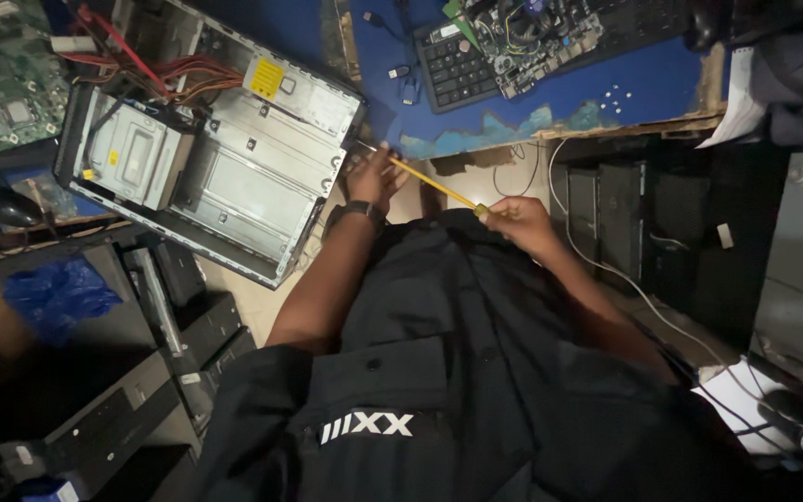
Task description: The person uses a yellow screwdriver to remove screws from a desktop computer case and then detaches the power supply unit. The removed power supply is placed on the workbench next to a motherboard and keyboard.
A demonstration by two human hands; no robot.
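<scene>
An opened grey computer case (234, 163) lies on its side, with red and orange cables at its top and a drive cage at the left. My right hand (518, 223) is shut on the handle end of a long yellow screwdriver (434, 186). Its shaft runs up and left toward the case's right edge. My left hand (375, 177), with a dark wristband, rests against that shaft near the case, fingers spread. The tip is hard to make out against the case edge.
A blue-topped desk (606, 88) carries a black keyboard (457, 65) and a bare circuit board (532, 33). Another green board (2, 88) lies at far left. Dark computer cases (643, 218) stand right; more stacked units (141, 372) and a blue bag (58, 293) sit lower left.
</scene>
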